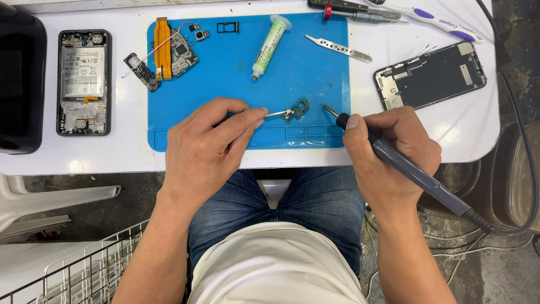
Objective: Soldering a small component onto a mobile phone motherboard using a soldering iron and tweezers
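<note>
The left hand rests on the near edge of the blue work mat, fingers closed in a narrow pinch on a pair of tweezers. The tweezer tips point right and grip a small green circuit board, which lies on the mat near its centre, slightly right of the hand.

The right hand is closed around the grey handle of a soldering iron, held like a pen. The iron tip points left and sits just beside the right edge of the small board; whether it touches the board cannot be told. A dark cable runs from the handle's near end and loops up along the right side of the scene.

On the far half of the mat lie:
- a flux syringe with a green label, tilted, far of the small board;
- a flat metal pry tool, right of the syringe;
- a main board with an orange flex cable, at the far left corner;
- a small black tray frame, far of centre.

Off the mat, on the white table:
- an opened phone body with exposed battery, at left;
- a phone screen assembly, face down, at right;
- a toothbrush and a screwdriver, at the far right edge.

The person sits with jeans-clad knees under the near table edge. A wire basket stands at near left.
</note>
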